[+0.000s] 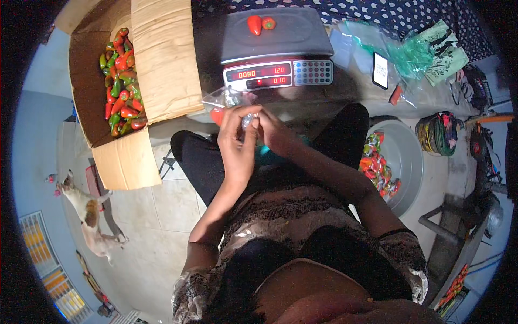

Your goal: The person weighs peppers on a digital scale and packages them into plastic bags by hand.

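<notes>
My left hand (236, 141) is pinching a clear plastic bag (221, 97) between fingers and thumb, just in front of the digital scale. A red pepper (217, 116) shows beside the left fingers, seemingly inside that bag. My right hand (277, 131) meets the left one at the gathered plastic and grips it too; its fingertips are partly hidden. On the scale's grey platform (279, 42) lie two red peppers (261, 25) side by side. Red digits glow on the scale's display panel (259, 76).
An open cardboard box (166, 60) of red and green peppers (121, 89) stands left. Clear bags (366, 40), a phone (380, 71) and green plastic (412, 52) lie right of the scale. A grey tub (410, 170) holds bagged peppers (378, 166). A cat (91, 218) lies on the floor.
</notes>
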`<state>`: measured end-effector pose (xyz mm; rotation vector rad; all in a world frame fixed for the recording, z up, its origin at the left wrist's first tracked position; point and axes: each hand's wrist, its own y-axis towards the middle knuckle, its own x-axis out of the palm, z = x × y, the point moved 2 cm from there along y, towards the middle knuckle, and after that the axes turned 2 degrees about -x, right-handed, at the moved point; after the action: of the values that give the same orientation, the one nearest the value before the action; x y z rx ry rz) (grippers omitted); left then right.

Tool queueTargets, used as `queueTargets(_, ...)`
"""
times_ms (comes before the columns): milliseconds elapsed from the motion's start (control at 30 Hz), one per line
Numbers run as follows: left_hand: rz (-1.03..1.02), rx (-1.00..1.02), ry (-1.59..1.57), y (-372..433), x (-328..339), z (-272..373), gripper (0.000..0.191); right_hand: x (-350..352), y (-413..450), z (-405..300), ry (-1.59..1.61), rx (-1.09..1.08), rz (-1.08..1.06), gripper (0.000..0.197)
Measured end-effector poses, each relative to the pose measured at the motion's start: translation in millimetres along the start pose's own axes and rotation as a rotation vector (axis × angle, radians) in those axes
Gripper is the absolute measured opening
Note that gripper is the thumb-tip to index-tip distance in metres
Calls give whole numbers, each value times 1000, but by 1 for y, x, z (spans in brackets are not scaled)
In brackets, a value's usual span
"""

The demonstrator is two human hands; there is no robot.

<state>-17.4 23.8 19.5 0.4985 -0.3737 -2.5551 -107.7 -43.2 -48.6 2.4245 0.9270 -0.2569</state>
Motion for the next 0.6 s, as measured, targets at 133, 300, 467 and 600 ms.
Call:
queueTargets(133, 96, -287, -365, 11, -21, -16, 15, 14, 4, 9, -177, -116, 13, 40)
queueTargets(300, 81, -424, -512, 7, -30, -34, 19, -3, 15, 10, -536, -173, -118, 28)
queueTargets(467, 146, -475, -619, 12, -38, -44, 20, -13, 39, 11, -293, -124, -168, 23)
queueTargets(600, 157, -537, -672, 7, -46, -53, 20, -51, 91, 0, 43, -47, 128, 16)
